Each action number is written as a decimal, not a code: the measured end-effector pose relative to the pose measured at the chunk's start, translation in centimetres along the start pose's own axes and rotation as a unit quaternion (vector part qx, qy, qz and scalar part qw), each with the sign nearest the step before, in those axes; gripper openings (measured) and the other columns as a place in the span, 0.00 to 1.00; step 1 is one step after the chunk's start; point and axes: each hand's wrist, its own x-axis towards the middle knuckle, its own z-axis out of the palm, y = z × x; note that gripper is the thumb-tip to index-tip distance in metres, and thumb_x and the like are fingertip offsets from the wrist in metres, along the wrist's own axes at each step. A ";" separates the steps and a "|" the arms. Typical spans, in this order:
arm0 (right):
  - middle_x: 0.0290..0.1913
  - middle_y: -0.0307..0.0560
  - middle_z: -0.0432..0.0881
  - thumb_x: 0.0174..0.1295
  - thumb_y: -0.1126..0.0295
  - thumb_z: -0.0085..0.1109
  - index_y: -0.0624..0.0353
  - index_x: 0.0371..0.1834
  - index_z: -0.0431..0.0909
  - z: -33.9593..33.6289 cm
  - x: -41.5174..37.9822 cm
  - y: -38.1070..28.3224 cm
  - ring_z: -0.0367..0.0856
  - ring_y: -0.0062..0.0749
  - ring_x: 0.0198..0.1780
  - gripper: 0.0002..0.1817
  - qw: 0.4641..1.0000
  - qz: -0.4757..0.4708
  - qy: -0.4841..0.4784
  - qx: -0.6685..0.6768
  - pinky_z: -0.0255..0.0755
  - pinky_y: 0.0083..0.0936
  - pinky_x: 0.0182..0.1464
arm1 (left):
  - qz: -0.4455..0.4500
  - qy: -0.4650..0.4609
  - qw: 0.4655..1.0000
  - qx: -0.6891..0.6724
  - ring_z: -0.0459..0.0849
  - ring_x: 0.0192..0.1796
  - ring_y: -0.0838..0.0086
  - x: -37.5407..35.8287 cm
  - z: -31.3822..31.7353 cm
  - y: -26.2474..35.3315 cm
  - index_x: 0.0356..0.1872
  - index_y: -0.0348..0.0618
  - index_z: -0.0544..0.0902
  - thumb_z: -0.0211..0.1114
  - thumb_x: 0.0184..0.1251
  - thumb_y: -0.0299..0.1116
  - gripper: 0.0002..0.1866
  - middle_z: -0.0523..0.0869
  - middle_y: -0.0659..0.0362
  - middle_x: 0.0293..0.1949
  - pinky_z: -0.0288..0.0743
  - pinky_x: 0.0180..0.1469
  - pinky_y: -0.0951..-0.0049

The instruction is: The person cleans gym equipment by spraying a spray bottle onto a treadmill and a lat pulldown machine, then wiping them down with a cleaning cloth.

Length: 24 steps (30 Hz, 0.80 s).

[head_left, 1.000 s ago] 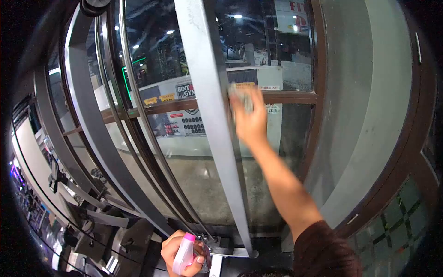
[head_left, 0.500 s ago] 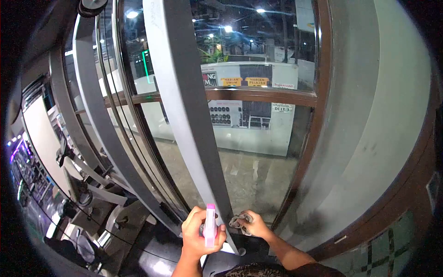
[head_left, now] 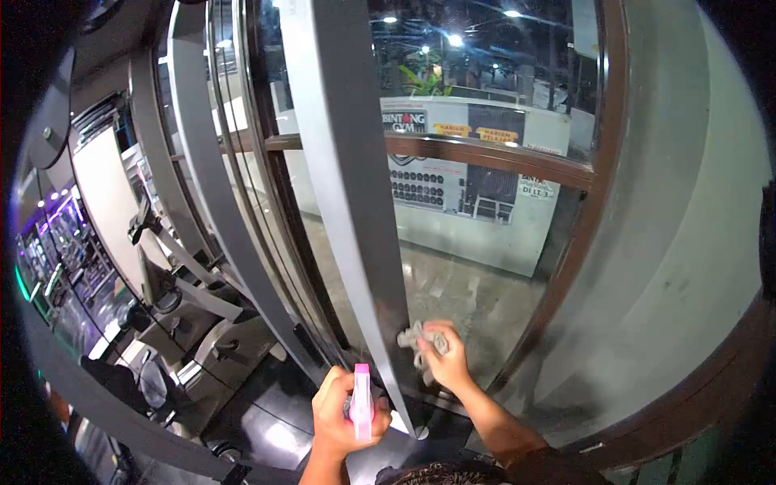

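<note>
My left hand (head_left: pixel 331 411) is closed round a pink-and-white spray bottle (head_left: pixel 363 404), held upright in front of the grey metal post (head_left: pixel 343 153). Its top faces me, and my fingers hide much of the body. To the right, my right hand (head_left: pixel 446 356) grips a crumpled greyish cloth (head_left: pixel 419 343). The cloth overlaps the right side of the post, low down, with the lower glass pane (head_left: pixel 469 299) behind it.
A brown frame (head_left: pixel 594 186) borders the glass, with a grey wall (head_left: pixel 687 202) to its right. Gym machines (head_left: pixel 190 287) stand on the left over the dark floor (head_left: pixel 279 428). Beyond the glass is a white counter (head_left: pixel 477 238) with signs.
My right hand has moved up with the cloth along the post's right side. My left hand still holds the spray bottle at nearly the same spot, while the view has turned left.
</note>
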 end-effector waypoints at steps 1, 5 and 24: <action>0.50 0.51 0.79 0.58 0.76 0.70 0.62 0.45 0.79 0.7 1.8 -1.7 0.79 0.41 0.54 0.13 0.998 -0.060 0.018 -0.009 0.71 0.32 0.58 | 0.001 -0.009 1.000 -0.001 0.74 0.22 0.62 -0.2 -0.3 0.0 0.35 0.37 0.77 0.70 0.36 0.23 0.18 0.75 0.54 0.24 0.69 0.26 0.68; 0.53 0.54 0.78 0.56 0.77 0.72 0.60 0.46 0.80 3.2 9.9 -9.0 0.78 0.48 0.57 0.15 0.967 -0.245 0.067 0.002 0.71 0.39 0.60 | 0.005 -0.029 0.999 -0.012 0.76 0.23 0.65 -1.0 -1.8 0.2 0.33 0.37 0.79 0.71 0.35 0.23 0.18 0.76 0.55 0.24 0.71 0.27 0.70; 0.50 0.63 0.74 0.64 0.68 0.62 0.62 0.49 0.73 6.4 -1.8 4.3 0.75 0.56 0.51 0.15 0.976 -0.192 0.038 -0.098 0.70 0.47 0.55 | -0.020 0.023 0.999 -0.008 0.80 0.24 0.72 -2.3 -2.6 -3.3 0.34 0.37 0.81 0.71 0.42 0.27 0.14 0.83 0.60 0.22 0.75 0.30 0.74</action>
